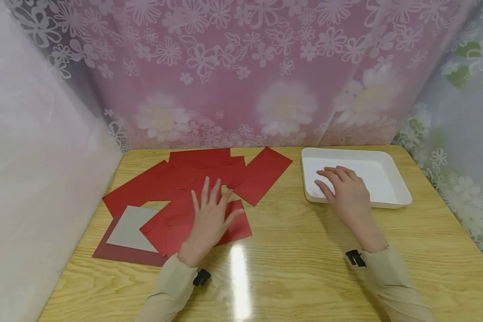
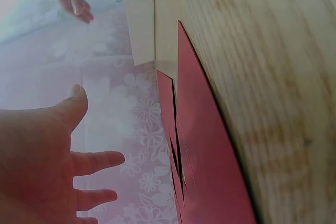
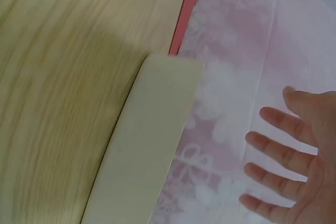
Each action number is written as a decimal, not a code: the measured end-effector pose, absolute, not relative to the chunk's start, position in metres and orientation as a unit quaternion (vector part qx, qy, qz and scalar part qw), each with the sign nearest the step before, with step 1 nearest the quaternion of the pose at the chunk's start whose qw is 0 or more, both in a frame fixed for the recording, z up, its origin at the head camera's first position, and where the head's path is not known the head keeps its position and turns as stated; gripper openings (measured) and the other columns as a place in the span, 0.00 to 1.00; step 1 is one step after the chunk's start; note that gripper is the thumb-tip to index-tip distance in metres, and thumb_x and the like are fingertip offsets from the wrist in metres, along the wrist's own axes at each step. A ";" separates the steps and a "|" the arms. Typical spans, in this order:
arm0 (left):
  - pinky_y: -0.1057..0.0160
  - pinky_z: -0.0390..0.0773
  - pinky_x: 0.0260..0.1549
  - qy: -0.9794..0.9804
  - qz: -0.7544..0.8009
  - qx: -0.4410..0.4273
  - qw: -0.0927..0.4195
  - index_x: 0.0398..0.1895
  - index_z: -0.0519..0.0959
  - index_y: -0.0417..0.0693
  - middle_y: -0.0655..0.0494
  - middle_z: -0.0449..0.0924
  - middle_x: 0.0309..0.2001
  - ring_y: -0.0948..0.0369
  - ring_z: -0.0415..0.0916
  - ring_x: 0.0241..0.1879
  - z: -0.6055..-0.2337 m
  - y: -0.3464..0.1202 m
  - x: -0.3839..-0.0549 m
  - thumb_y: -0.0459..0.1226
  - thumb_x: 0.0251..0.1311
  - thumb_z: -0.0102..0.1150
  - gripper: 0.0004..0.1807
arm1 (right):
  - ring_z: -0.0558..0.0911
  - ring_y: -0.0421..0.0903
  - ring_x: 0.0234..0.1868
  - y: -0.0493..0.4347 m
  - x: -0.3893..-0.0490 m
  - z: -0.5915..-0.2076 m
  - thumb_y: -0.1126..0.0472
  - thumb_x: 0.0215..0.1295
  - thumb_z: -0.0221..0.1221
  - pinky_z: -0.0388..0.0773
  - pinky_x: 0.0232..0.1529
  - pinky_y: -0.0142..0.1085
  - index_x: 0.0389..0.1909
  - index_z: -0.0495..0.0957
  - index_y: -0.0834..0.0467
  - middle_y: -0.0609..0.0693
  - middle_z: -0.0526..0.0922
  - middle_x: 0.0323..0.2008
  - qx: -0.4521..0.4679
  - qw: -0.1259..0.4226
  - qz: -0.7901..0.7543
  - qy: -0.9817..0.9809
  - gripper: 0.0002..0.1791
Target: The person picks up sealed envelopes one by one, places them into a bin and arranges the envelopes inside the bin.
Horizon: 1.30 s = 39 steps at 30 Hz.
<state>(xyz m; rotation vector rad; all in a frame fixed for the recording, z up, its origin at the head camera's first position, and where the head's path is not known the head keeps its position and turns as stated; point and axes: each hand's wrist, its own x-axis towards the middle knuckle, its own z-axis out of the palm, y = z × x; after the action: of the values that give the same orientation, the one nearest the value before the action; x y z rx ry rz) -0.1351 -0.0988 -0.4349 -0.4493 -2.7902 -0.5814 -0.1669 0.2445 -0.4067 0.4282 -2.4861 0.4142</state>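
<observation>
My left hand [image 1: 209,220], fingers spread and holding nothing, hovers over several overlapping red envelopes [image 1: 157,184] on the left half of the table. In the left wrist view the envelopes [image 2: 202,140] lie below and apart from that hand. A grey-white envelope [image 1: 130,228] rests among them on a darker red one [image 1: 124,255]. On the right, my right hand [image 1: 349,197] is raised above the near left side of a white rectangular tray [image 1: 400,190]. Its fingers are loosely bent with nothing between them, and the right wrist view shows it above the tray's wall [image 3: 142,135].
The wooden table [image 1: 281,268] reaches back to a pink flowered curtain [image 1: 233,89]. White sheeting [image 1: 44,134] hangs along the left edge, and a pale flowered curtain [image 1: 459,147] along the right. One red envelope [image 1: 261,176] lies slanted between the pile and the tray.
</observation>
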 end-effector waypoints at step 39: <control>0.56 0.81 0.29 -0.972 -0.168 -0.112 0.120 0.38 0.86 0.49 0.52 0.84 0.37 0.54 0.79 0.34 -0.435 -0.196 -0.136 0.38 0.58 0.74 0.08 | 0.80 0.59 0.31 0.395 -0.151 -0.446 0.75 0.57 0.67 0.78 0.29 0.55 0.43 0.80 0.58 0.55 0.82 0.36 0.273 0.229 0.085 -0.930 0.16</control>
<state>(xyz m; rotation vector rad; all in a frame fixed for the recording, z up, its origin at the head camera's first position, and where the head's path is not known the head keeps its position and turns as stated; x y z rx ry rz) -0.1356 -0.1956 -0.4351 -0.3269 -2.8399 -0.4919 -0.1508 0.3950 -0.4460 0.7510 -2.5611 0.2351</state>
